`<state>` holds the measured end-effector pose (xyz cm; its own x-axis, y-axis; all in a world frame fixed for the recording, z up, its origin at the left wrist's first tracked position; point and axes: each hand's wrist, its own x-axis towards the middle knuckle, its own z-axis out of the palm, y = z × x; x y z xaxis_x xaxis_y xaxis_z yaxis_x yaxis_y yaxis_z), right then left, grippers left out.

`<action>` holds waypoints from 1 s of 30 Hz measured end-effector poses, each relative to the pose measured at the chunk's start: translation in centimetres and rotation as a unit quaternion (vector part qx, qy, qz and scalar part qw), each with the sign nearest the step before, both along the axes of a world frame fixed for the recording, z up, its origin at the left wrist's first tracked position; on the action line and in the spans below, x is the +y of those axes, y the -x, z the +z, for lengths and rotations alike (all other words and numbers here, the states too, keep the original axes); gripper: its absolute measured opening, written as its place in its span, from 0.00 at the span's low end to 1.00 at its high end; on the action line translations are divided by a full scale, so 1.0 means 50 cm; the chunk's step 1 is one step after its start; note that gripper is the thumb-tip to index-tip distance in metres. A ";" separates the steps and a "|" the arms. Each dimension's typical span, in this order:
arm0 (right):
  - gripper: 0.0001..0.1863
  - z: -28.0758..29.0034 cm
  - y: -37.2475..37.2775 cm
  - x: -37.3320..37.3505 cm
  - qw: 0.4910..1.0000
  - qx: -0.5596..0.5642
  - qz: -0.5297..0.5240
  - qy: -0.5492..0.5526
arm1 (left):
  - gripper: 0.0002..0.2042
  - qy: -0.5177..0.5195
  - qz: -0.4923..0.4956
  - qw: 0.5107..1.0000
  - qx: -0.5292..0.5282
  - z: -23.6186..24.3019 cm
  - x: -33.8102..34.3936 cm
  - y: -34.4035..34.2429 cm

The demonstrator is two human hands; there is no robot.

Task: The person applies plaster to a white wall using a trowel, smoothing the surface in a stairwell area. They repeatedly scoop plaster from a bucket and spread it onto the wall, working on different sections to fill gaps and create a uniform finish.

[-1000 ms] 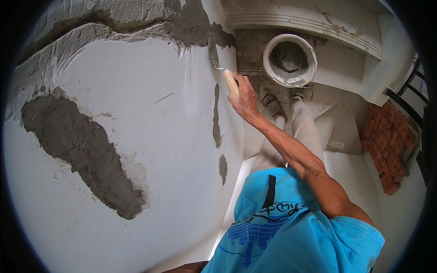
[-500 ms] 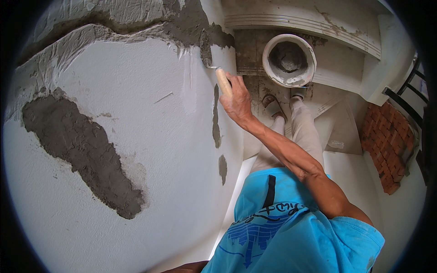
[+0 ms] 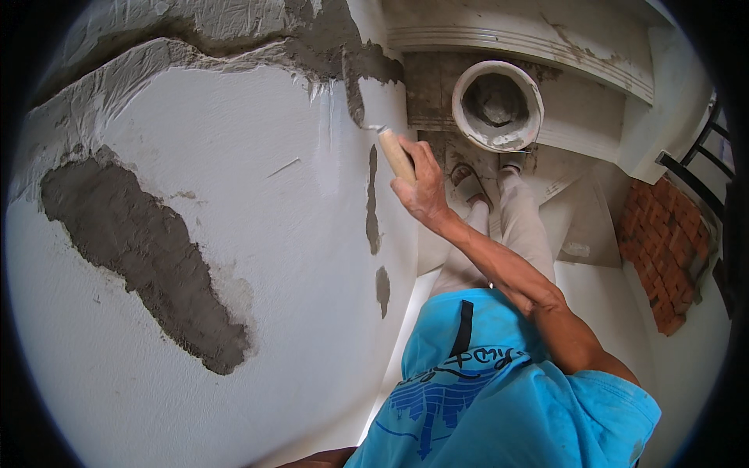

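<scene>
My right hand (image 3: 425,187) is closed around the pale wooden handle of a trowel (image 3: 396,154). The trowel's narrow, mortar-smeared blade (image 3: 353,95) points up along the white wall (image 3: 265,234), at the edge of a dark band of wet mortar (image 3: 331,39) near the top; whether it presses on the wall I cannot tell. Below the blade, dark mortar strips (image 3: 372,203) run down by the wall's corner. A large rough mortar patch (image 3: 140,249) covers the wall at the left. Only a bit of my left arm (image 3: 320,459) shows at the lower edge; that hand is out of sight.
A white round bucket (image 3: 495,140) with grey mortar inside stands on a step just beyond my feet. Ledges (image 3: 530,35) cross the top. At the right are exposed red bricks (image 3: 663,249) and a black metal railing (image 3: 694,156).
My right hand has shifted slightly right and downward with the trowel. The blade now looks narrower, turned more edge-on, and its neck is lower. The bucket stays in place.
</scene>
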<state>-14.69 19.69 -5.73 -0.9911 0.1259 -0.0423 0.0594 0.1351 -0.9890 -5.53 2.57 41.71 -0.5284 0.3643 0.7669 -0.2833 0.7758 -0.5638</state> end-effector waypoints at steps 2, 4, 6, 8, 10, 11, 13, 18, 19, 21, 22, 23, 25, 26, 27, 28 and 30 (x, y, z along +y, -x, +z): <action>0.37 -0.018 0.019 0.001 1.000 0.000 -0.014 -0.018 | 0.42 -0.007 0.001 1.000 -0.001 -0.002 -0.001 -0.002; 0.36 -0.027 0.034 0.000 1.000 -0.004 -0.010 -0.025 | 0.42 -0.016 -0.005 1.000 0.001 -0.005 -0.001 0.000; 0.36 -0.033 0.046 -0.004 1.000 -0.014 -0.005 -0.024 | 0.42 -0.009 -0.003 1.000 -0.001 -0.004 -0.004 -0.003; 0.35 -0.035 0.056 -0.008 0.999 -0.031 0.000 -0.016 | 0.42 0.014 0.005 1.000 -0.010 0.008 -0.009 -0.007; 0.36 -0.037 0.054 -0.014 1.000 0.001 -0.001 -0.025 | 0.41 0.028 0.019 0.999 -0.007 0.007 -0.003 -0.003; 0.37 -0.037 0.052 -0.017 0.999 0.017 -0.001 -0.030 | 0.41 0.035 0.027 0.999 -0.005 0.006 -0.002 -0.002; 0.37 -0.029 0.039 -0.018 0.999 0.033 0.011 -0.015 | 0.41 0.031 0.027 0.999 -0.005 0.002 -0.002 0.000; 0.37 -0.009 0.005 0.005 0.998 0.043 0.032 0.014 | 0.40 0.007 0.022 1.000 -0.007 -0.007 0.005 0.006; 0.37 -0.011 0.002 0.011 0.998 0.046 0.027 0.015 | 0.40 0.009 0.023 1.000 -0.008 -0.005 0.005 0.005; 0.37 -0.017 0.005 0.015 0.999 0.043 0.016 0.008 | 0.40 0.008 0.025 1.000 -0.007 -0.004 0.005 0.004; 0.37 -0.023 0.013 0.015 0.999 0.038 0.009 0.000 | 0.40 0.006 0.024 1.000 -0.005 -0.004 0.004 0.003; 0.37 -0.030 0.021 0.014 0.999 0.033 0.002 -0.008 | 0.40 0.005 0.023 1.000 -0.003 -0.004 0.004 0.002; 0.37 -0.044 0.034 0.006 0.999 0.026 0.002 -0.023 | 0.40 -0.005 0.013 1.000 -0.009 -0.006 0.003 0.002; 0.37 -0.047 0.036 0.001 0.999 0.022 0.001 -0.029 | 0.41 -0.009 0.007 1.000 -0.012 -0.006 0.003 0.002; 0.37 -0.047 0.035 -0.002 0.999 0.025 0.003 -0.026 | 0.40 -0.007 0.003 1.000 -0.015 -0.005 0.003 0.002; 0.37 -0.045 0.034 -0.005 0.999 0.029 0.006 -0.024 | 0.40 -0.006 0.000 1.000 -0.018 -0.005 0.002 0.004; 0.36 -0.038 0.028 -0.004 0.999 0.038 0.013 -0.011 | 0.40 0.001 0.000 1.000 -0.018 -0.004 0.003 0.006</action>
<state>-16.09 19.48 -7.65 -0.9944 0.0993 0.0365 -0.0205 0.1581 -0.9872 -5.81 2.74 41.48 -0.5549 0.3658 0.7471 -0.2630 0.7749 -0.5748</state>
